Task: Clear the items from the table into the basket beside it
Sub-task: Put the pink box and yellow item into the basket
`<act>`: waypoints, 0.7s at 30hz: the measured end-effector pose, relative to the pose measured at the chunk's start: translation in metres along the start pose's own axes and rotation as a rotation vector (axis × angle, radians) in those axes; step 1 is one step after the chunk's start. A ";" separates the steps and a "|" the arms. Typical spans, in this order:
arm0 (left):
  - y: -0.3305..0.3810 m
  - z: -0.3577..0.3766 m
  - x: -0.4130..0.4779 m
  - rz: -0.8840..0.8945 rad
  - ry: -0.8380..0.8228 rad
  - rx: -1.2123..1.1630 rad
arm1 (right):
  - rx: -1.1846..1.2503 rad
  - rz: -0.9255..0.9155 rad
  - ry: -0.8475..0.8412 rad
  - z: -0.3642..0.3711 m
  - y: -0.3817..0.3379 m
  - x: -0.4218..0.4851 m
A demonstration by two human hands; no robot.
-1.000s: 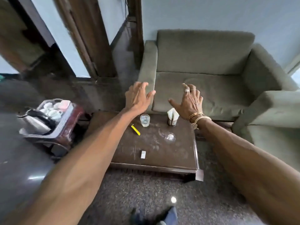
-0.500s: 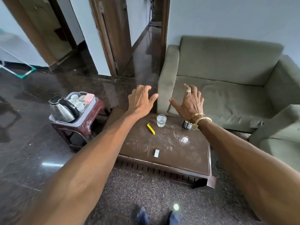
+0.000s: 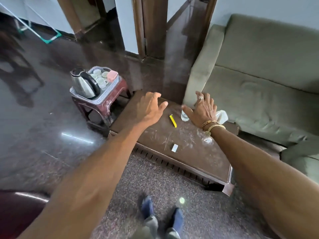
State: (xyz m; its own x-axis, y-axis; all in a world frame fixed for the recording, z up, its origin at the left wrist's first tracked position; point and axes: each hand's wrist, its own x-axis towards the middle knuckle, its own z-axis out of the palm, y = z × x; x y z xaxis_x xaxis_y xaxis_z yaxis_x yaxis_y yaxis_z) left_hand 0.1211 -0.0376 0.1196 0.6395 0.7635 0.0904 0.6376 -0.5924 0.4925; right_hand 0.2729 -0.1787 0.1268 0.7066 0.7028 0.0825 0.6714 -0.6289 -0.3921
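Observation:
A dark wooden coffee table (image 3: pixel 198 163) carries a yellow pen (image 3: pixel 173 121), a small drinking glass (image 3: pixel 184 116), a small white block (image 3: pixel 174 147) and an overturned clear glass (image 3: pixel 207 139) half behind my right wrist. White tissue (image 3: pixel 222 115) shows behind my right hand; its holder is hidden. My left hand (image 3: pixel 150 107) hovers over the table's far left end, fingers spread, holding nothing. My right hand (image 3: pixel 203 109) hovers just right of the drinking glass, fingers spread and empty. A pale lilac basket (image 3: pixel 110 89) stands on a maroon stool (image 3: pixel 103 107) left of the table.
The basket holds a steel kettle (image 3: pixel 82 83), several white cups (image 3: pixel 100 78) and a pink box (image 3: pixel 112 75). A grey-green sofa (image 3: pixel 259 80) stands behind and right of the table. My feet (image 3: pixel 162 213) stand on speckled floor in front. Doorways lie beyond.
The view has swung left and down, so the basket and stool sit nearer the middle. Both hands have dropped lower over the table's far edge, still spread and empty.

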 end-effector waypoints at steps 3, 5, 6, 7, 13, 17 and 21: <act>-0.007 0.000 0.006 -0.004 -0.006 0.006 | -0.004 -0.010 -0.005 0.004 -0.007 0.008; -0.009 -0.002 0.013 -0.001 -0.010 0.003 | 0.000 -0.007 0.004 0.005 -0.010 0.014; -0.010 -0.002 0.019 0.002 -0.019 0.003 | 0.006 0.004 0.010 0.005 -0.011 0.018; -0.010 -0.001 0.024 0.003 -0.029 0.006 | 0.012 0.013 0.019 0.007 -0.010 0.021; -0.017 0.050 0.027 -0.098 -0.145 -0.118 | 0.020 0.101 -0.052 0.057 0.010 0.019; -0.032 0.106 0.012 -0.182 -0.271 -0.154 | -0.026 0.144 -0.180 0.104 0.042 0.011; -0.050 0.143 -0.003 -0.218 -0.378 -0.109 | -0.056 0.153 -0.283 0.136 0.067 0.008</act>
State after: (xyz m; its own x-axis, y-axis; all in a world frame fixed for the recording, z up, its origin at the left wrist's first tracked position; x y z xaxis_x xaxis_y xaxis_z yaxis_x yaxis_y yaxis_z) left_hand 0.1487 -0.0475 -0.0288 0.6204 0.7076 -0.3382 0.7385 -0.3821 0.5555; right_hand 0.2934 -0.1703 -0.0235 0.7153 0.6585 -0.2342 0.5791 -0.7460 -0.3288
